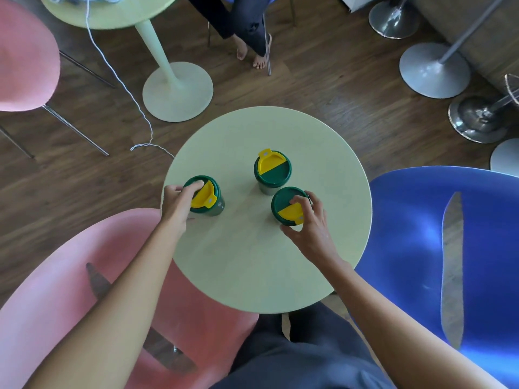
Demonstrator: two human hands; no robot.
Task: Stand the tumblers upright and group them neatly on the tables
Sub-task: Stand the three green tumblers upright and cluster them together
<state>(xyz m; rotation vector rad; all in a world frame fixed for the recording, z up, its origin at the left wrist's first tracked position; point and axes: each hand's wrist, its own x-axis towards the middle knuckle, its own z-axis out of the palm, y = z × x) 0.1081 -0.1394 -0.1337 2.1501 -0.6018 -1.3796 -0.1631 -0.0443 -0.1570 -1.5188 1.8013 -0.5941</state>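
Note:
Three green tumblers with green-and-yellow lids stand upright on a round pale-green table point(252, 270). My left hand point(177, 204) grips the lid rim of the left tumbler point(209, 199) near the table's left edge. Around the lid of the right tumbler point(286, 204) my right hand point(311, 223) is closed from the near right side. The third tumbler point(273, 171) stands free just behind the right one, untouched. The left tumbler is apart from the other two by about a tumbler's width.
A pink chair point(56, 290) sits at my near left and a blue chair point(421, 248) at my right. A second pale-green table point(112, 12) stands at the back left, with a white cord point(118, 77) trailing to the floor. A seated person's feet point(250, 54) are behind.

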